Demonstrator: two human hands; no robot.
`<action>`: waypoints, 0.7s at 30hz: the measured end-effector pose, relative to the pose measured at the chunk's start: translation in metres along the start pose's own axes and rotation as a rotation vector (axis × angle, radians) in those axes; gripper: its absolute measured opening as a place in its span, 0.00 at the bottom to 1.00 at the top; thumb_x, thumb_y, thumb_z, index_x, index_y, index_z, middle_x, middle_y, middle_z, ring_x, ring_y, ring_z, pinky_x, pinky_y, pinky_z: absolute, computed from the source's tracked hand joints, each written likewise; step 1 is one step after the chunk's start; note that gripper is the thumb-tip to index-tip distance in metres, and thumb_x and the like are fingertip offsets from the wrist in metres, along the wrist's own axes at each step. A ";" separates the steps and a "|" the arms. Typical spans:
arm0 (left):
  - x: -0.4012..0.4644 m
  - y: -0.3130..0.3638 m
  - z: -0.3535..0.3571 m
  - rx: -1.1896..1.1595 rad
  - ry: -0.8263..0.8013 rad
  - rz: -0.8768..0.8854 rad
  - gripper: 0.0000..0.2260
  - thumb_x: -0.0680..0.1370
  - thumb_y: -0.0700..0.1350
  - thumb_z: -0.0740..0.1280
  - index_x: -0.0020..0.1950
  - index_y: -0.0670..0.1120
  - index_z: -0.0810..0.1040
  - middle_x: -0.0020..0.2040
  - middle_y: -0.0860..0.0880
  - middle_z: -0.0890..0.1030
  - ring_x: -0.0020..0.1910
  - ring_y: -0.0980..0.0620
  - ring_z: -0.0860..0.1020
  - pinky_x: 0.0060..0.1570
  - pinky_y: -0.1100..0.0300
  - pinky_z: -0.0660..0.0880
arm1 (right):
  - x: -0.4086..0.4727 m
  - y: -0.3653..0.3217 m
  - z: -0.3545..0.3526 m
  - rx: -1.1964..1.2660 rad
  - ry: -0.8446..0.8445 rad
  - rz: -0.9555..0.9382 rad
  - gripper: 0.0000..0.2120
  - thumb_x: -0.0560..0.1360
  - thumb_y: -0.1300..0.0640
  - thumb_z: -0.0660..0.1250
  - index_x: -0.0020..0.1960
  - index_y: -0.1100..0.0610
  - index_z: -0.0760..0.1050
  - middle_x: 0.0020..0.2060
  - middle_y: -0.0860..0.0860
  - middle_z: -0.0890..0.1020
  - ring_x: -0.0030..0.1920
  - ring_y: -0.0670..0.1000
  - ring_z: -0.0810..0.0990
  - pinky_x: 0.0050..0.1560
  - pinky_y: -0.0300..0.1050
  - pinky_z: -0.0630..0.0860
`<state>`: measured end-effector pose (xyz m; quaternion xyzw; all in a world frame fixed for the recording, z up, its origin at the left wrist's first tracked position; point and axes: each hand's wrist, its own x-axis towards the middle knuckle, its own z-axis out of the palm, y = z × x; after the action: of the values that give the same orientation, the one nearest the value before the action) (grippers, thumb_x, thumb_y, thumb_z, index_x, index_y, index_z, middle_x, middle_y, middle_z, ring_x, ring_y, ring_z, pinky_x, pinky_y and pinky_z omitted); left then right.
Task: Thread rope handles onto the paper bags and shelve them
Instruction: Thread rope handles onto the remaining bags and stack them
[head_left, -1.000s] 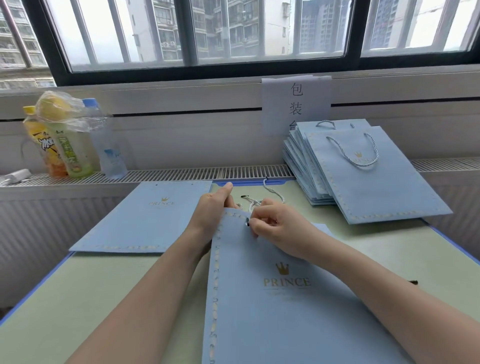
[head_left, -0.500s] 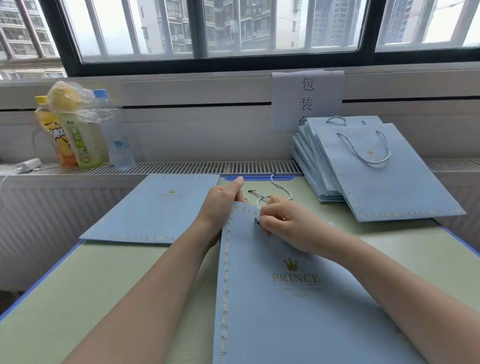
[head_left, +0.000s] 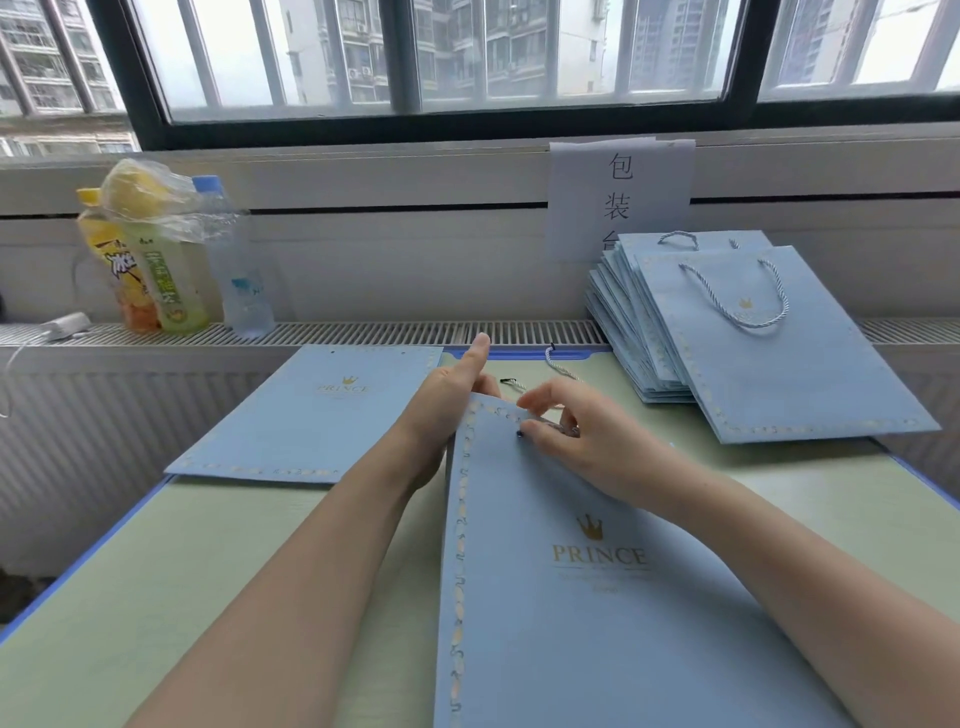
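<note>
A flat, matte pale-blue paper bag (head_left: 597, 597) lies nearest on the smooth green table (head_left: 182, 571), a pale scalloped border down its left edge and a gold crown over "PRINCE" printed mid-face. At its top edge the left hand (head_left: 447, 405) holds the corner, thumb straight and pointing away, the other fingers hidden behind the paper. The right hand (head_left: 576, 436) rests on the bag beside a small punched hole, thumb and forefinger pinching something thin there; whether it is the cord end I cannot tell. Just beyond, a twisted white-and-blue rope (head_left: 558, 366) with a black tip lies loose on the table. To the left, a second flat bag (head_left: 311, 415) without handles. Far right, a slanted stack (head_left: 727, 332) of finished bags, the top one with a looped rope handle. On the ribbed ledge (head_left: 389, 332), plastic bottles (head_left: 171, 270) under crinkled film.
</note>
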<state>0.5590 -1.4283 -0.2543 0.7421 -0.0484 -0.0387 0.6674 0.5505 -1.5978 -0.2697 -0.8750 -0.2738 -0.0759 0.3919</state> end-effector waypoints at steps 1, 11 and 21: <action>0.000 0.000 0.000 0.011 -0.008 -0.003 0.31 0.79 0.65 0.53 0.25 0.45 0.72 0.32 0.42 0.75 0.30 0.48 0.72 0.40 0.55 0.68 | 0.000 0.000 -0.002 0.012 -0.004 0.002 0.06 0.77 0.55 0.65 0.53 0.50 0.73 0.44 0.40 0.75 0.37 0.32 0.72 0.40 0.27 0.67; -0.002 0.001 -0.003 0.043 -0.089 -0.031 0.34 0.75 0.68 0.51 0.35 0.41 0.80 0.33 0.45 0.79 0.34 0.47 0.78 0.44 0.55 0.73 | 0.001 -0.004 -0.009 0.125 0.047 -0.015 0.09 0.75 0.56 0.69 0.45 0.46 0.70 0.40 0.45 0.77 0.38 0.42 0.73 0.43 0.37 0.69; 0.001 -0.006 0.006 0.182 0.077 0.171 0.24 0.80 0.54 0.59 0.34 0.36 0.74 0.33 0.41 0.69 0.31 0.46 0.67 0.33 0.58 0.64 | -0.002 -0.004 -0.012 -0.090 0.038 -0.092 0.06 0.75 0.55 0.68 0.46 0.47 0.72 0.45 0.45 0.73 0.40 0.39 0.71 0.43 0.27 0.67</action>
<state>0.5596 -1.4336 -0.2609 0.7937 -0.0893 0.0514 0.5995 0.5479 -1.6055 -0.2594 -0.8767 -0.3025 -0.1227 0.3532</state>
